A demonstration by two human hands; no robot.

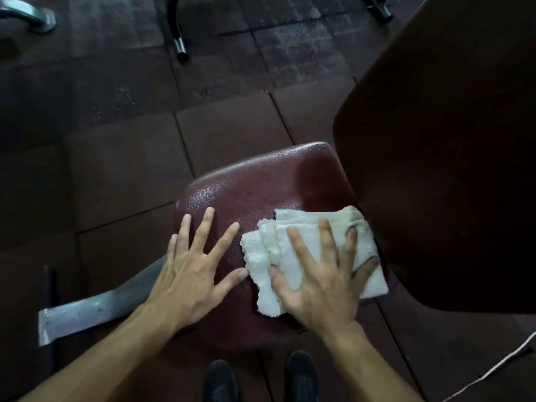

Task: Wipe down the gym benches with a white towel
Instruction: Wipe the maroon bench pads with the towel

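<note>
A maroon padded bench seat [261, 187] fills the middle of the view, with its dark backrest pad [452, 158] rising at the right. A folded white towel [301, 236] lies on the seat's right part, against the backrest. My right hand [322, 274] presses flat on the towel with spread, straight fingers. My left hand [194, 265] rests flat on the bare seat to the towel's left, fingers spread, its thumb tip touching the towel's edge.
A grey metal frame foot [87, 311] of the bench sticks out at lower left. Dark rubber floor tiles [232, 134] surround the bench. Other machine legs [179, 44] stand at the top. My two black shoes [301, 378] are below the seat. A white cord [493, 369] lies at lower right.
</note>
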